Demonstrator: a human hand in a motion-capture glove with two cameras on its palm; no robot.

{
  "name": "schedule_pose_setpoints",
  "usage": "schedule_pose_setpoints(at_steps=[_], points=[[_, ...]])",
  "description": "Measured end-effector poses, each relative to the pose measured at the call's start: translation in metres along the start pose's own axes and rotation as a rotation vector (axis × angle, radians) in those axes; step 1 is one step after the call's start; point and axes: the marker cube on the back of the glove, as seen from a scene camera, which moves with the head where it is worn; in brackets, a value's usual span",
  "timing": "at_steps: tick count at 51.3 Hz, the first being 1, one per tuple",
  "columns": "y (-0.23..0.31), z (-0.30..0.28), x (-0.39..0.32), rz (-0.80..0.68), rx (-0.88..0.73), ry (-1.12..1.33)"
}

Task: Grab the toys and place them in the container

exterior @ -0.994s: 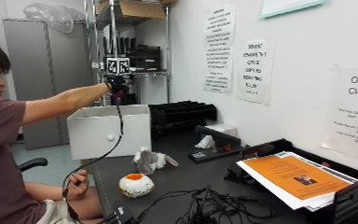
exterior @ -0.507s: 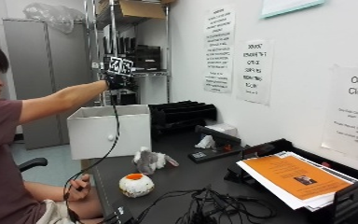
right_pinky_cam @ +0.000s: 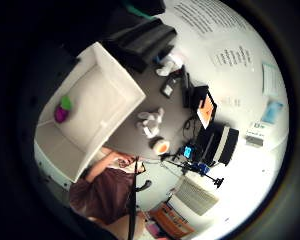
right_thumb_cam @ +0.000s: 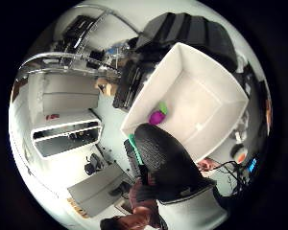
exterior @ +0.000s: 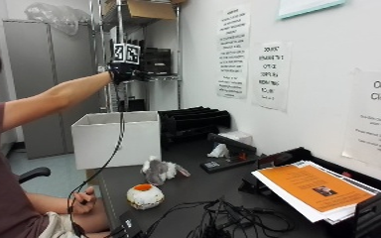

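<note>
1. Gloved right hand (exterior: 121,72): raised high above the white container (exterior: 116,139), arm outstretched; whether the fingers are apart or together cannot be told.
2. Container: open-topped, at the bench (exterior: 197,186) end; inside, a purple-and-green toy (right_pinky_cam: 62,109) against one wall.
3. Grey plush toy (exterior: 159,170) and round orange-topped toy (exterior: 144,196): on the bench, near each other, beside the container.

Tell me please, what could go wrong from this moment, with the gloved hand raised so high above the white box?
1. The right hand is high above the white container; reaching down again, it may knock the rim.
2. The grey plush toy and the round orange-topped toy lie close together on the table; grasping one may push the other.
3. Loose cables lie near the round toy and could snag.
</note>
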Motion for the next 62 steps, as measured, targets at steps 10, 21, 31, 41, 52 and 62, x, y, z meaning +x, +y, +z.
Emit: schedule_pose_setpoints(at_steps=[10, 21, 31, 41, 52, 62], points=[[0.037, -0.038, 0.058, 0.146, 0.05, 0.018], [0.112, -0.035, 0.179, 0.291, 0.094, -0.014], [0.162, 0.044, 0.265, 0.353, 0.043, -0.011], [0.194, 0.177, 0.323, 0.436, -0.056, 0.021], [0.189, 0.296, 0.325, 0.465, -0.149, -0.2], [0.191, 0.359, 0.321, 0.477, -0.183, -0.195]])
